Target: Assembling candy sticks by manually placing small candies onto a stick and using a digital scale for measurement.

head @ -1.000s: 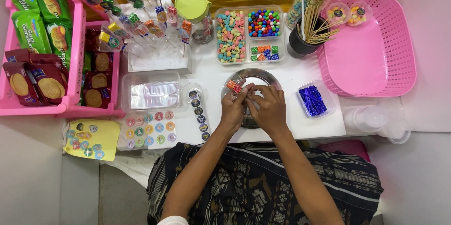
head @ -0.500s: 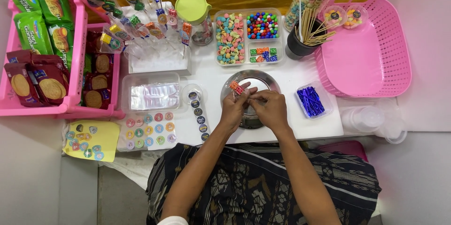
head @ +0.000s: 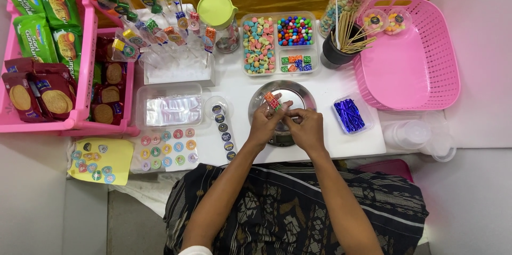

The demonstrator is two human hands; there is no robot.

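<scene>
White tabletop carried a round steel scale pan, the landmark; a pink plastic basket stood to its right, and a clear tray of blue foil twist ties lay just right of it. Over the pan's near edge, left hand pinched a small clear skewer-pack of coloured candies, long axis slanting up-left. Right hand, fingertips closed at the pack's lower end, lay just beside; which hand bore it was unclear.

A small clear packet of orange and green candies is pinched between the left hand and the right hand, above a round steel dish on a small scale. A clear tray of blue twist ties is seen just right of them.
</scene>
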